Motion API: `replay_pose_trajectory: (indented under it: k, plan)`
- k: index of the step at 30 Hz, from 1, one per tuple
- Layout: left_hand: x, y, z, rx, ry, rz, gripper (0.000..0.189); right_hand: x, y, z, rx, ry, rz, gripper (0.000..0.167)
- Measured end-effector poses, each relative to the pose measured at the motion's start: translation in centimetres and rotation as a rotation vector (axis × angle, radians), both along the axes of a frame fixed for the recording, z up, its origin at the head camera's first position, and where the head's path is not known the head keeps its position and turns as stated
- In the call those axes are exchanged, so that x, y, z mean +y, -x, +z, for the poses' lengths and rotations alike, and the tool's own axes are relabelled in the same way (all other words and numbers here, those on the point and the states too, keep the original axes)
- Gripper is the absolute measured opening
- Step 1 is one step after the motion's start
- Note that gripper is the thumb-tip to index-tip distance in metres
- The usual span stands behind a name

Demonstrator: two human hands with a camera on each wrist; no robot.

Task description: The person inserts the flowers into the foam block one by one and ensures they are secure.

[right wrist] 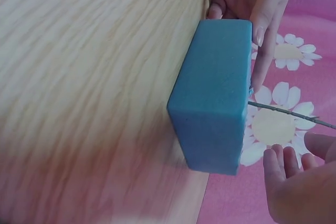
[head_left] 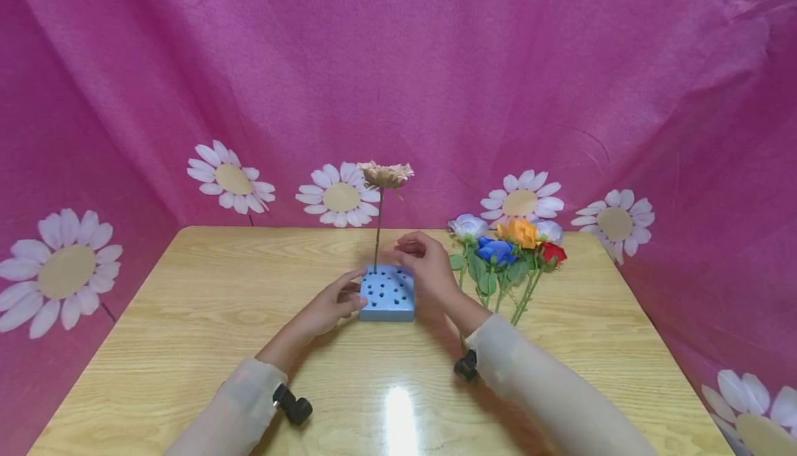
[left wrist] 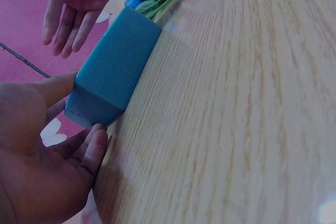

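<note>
Gripping the left side of the blue block (head_left: 387, 315) on the tabletop (head_left: 187, 345), the left hand (head_left: 330, 308) sets thumb and bent fingers against its edges! Just beside the block, the right hand (head_left: 431, 268) hangs loosely curved and empty, thumb apart from fingers. The beige flower (head_left: 387, 176) stands upright by its stem (head_left: 378, 228) at the block's back left, lower tip hidden inside. Both wrist views cut off its bloom; the right sleeve (head_left: 548, 380) covers some bunched stems (head_left: 526, 297).
</note>
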State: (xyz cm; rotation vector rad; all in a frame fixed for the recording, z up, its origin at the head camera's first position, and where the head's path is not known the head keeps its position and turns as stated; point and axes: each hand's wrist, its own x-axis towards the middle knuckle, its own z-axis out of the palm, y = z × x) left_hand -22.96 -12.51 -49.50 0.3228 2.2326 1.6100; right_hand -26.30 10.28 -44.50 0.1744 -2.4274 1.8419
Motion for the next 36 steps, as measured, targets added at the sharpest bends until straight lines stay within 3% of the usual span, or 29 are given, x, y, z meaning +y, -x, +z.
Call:
replay_pose_trajectory:
  k: [25, 36]
  plan:
    - [0.1, 0.1, -0.2, -0.006, 0.016, 0.019, 0.063, 5.2, -1.6, -2.1, 0.01, 0.048, -0.063, 0.033]
    - [0.1, -0.1, -0.2, -0.015, 0.028, 0.036, 0.063, 7.0, -2.6, -2.3, -0.076, 0.002, -0.087, 0.041]
